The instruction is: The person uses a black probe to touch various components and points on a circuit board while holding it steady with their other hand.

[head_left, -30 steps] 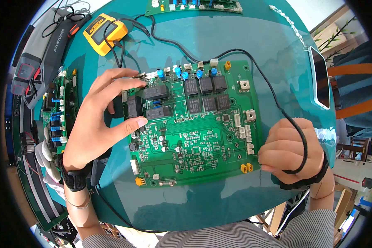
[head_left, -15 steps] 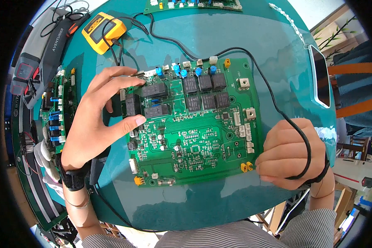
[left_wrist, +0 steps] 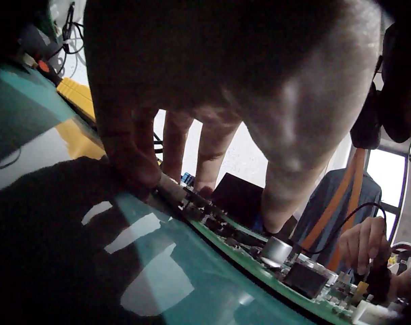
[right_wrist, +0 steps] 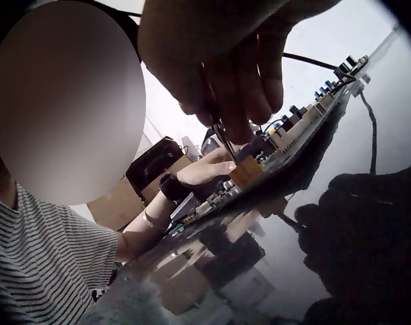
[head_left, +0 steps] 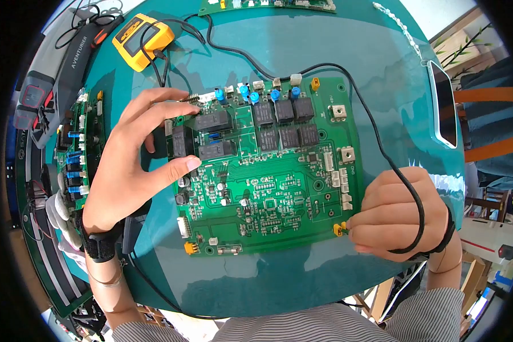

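Observation:
A green circuit board [head_left: 251, 228] with black relays and blue capacitors lies on the teal table. My left hand [head_left: 139, 154] spans its upper-left corner, gripping it with the thumb by a black relay [head_left: 215, 150] and the fingers at the far edge. At the lower-right corner, my right hand [head_left: 404, 214] has curled fingers and pinches thin dark leads [right_wrist: 222, 139], right at a yellow connector [right_wrist: 246, 172] on the board. A black cable [head_left: 376, 128] loops over the back of this hand; its end is hidden in the fingers.
The cable runs behind the board from a yellow handheld meter [head_left: 142, 43]. Another circuit board [head_left: 77, 151] stands at the left, and one more [head_left: 268, 5] lies at the far edge. A phone [head_left: 442, 105] with a beaded strap is at the right.
My right hand has moved slightly left and up, bringing its fingertips to the yellow connectors at the board's corner. The left hand stays at the board's upper-left corner.

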Demonstrator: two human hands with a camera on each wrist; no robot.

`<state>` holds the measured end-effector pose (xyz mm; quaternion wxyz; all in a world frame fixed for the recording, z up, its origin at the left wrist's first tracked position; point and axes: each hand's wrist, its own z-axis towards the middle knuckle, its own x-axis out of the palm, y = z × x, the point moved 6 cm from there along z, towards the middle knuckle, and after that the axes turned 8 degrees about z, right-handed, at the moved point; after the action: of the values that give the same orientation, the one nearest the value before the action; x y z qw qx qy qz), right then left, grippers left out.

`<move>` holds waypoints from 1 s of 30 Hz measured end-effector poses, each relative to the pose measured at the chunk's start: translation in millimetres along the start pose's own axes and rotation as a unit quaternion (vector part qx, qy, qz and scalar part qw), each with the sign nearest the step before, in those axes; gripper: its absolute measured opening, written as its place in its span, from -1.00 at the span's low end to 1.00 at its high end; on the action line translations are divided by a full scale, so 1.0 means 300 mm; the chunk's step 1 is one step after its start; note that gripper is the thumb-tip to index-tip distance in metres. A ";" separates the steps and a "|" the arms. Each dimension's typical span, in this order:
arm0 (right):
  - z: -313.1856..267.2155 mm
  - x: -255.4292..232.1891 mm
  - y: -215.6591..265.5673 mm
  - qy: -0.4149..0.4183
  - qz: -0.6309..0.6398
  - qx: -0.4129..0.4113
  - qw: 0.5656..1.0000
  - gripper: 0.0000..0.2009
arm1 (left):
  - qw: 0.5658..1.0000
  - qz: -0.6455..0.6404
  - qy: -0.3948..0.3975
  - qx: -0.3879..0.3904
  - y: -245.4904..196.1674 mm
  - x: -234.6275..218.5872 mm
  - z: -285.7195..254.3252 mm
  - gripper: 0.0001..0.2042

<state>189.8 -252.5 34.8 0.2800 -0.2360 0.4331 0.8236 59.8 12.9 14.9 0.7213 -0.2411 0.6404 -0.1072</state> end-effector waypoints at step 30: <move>0.002 -0.002 -0.005 0.003 0.007 0.007 1.000 -0.81 | 1.000 0.000 -0.001 0.001 -0.002 -0.001 0.000 -0.46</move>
<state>191.3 -251.5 34.5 0.2749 -0.2337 0.4409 0.8218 59.9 12.6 15.3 0.7221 -0.2402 0.6398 -0.1076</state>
